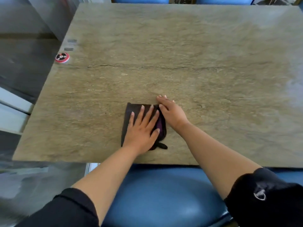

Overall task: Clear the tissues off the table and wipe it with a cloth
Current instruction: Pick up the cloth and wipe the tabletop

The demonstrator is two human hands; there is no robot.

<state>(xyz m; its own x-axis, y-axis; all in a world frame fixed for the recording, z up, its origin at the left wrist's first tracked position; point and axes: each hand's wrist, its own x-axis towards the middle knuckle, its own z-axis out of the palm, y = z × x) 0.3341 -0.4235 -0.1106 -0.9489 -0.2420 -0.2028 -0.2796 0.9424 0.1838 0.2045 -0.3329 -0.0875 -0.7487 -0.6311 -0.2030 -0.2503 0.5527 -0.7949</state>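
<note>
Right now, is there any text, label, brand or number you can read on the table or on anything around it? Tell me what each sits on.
No readable text anywhere.
Round red call button at the table's left edge: markings too blurred to read.
Two grey labels beside it: blurred, unreadable.
Emblem on the right sleeve: a logo shape, no legible letters.

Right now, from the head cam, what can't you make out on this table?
- cloth: middle hidden under the left hand; its right edge under the right hand.
- red call button: markings too small to read.
- table: right edge cut off by the frame; tissues there can't be ruled out.
</note>
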